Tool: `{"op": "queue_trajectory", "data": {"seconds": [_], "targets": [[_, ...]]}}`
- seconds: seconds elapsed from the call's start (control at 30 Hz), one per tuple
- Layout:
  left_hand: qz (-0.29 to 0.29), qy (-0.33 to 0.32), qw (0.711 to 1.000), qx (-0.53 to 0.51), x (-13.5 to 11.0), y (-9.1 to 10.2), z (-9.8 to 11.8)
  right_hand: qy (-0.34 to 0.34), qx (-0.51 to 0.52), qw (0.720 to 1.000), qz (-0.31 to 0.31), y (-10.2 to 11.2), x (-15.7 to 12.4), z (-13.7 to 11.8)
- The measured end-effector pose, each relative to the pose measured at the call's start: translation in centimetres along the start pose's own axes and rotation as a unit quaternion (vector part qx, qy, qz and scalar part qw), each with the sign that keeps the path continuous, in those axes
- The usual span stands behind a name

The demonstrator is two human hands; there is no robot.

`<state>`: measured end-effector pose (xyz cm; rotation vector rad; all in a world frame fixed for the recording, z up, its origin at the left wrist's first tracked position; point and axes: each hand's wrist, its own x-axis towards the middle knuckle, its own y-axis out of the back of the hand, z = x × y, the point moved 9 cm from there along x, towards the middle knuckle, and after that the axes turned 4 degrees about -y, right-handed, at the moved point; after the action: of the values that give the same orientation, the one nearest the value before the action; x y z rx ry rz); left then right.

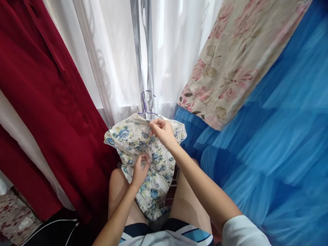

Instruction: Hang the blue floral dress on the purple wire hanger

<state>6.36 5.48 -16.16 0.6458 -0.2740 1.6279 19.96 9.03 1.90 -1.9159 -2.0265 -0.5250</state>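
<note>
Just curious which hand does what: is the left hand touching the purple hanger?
Apart. The head view shows the left hand in front of the flowered garment, well below the purple hanger at its neckline.

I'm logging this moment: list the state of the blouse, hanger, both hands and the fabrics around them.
Blue-flowered blouse: on the hanger, fastening unclear
Purple hanger: upright, hook up
Right hand: pinching the blouse's neckline
Left hand: fingers curled at the blouse's front, grip unclear
White curtain: hanging in folds
Red fabric: hanging in folds
Beige floral fabric: hanging over blue tulle
Blue tulle: layered, ruffled
</note>
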Motion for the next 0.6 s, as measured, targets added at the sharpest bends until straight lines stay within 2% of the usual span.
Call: {"op": "queue_trajectory", "data": {"seconds": [0.07, 0.13, 0.2, 0.27, 0.33, 0.47, 0.53, 0.6], "targets": [[0.086, -0.072, 0.994, 0.008, 2.4, 2.6, 4.7, 0.000, -0.019, 1.000, -0.018, -0.3, -0.4, 0.1], [0.110, -0.150, 0.982, 0.015, 5.1, 4.3, 9.7, 0.008, -0.024, 0.999, -0.025, -0.5, -0.7, -0.2], [0.079, -0.214, 0.972, 0.057, 7.8, 4.9, 13.9, 0.026, -0.025, 0.999, -0.028, -0.6, -1.0, -0.7], [0.017, -0.250, 0.960, 0.126, 9.9, 4.3, 16.4, 0.040, -0.025, 0.998, -0.035, -0.9, -1.2, -1.2], [-0.010, -0.272, 0.948, 0.167, 10.8, 3.8, 17.6, 0.045, -0.032, 0.998, -0.039, -1.0, -1.3, -1.2], [0.026, -0.292, 0.942, 0.161, 10.3, 3.7, 19.0, 0.052, -0.089, 0.995, -0.004, -0.9, -1.4, 0.4], [0.061, -0.285, 0.947, 0.136, 10.3, 4.7, 19.0, 0.046, -0.130, 0.990, 0.003, -0.9, -1.7, 2.0], [0.115, -0.269, 0.951, 0.100, 11.0, 7.1, 18.2, 0.027, -0.150, 0.988, -0.013, -0.9, -2.5, 3.7]]}}
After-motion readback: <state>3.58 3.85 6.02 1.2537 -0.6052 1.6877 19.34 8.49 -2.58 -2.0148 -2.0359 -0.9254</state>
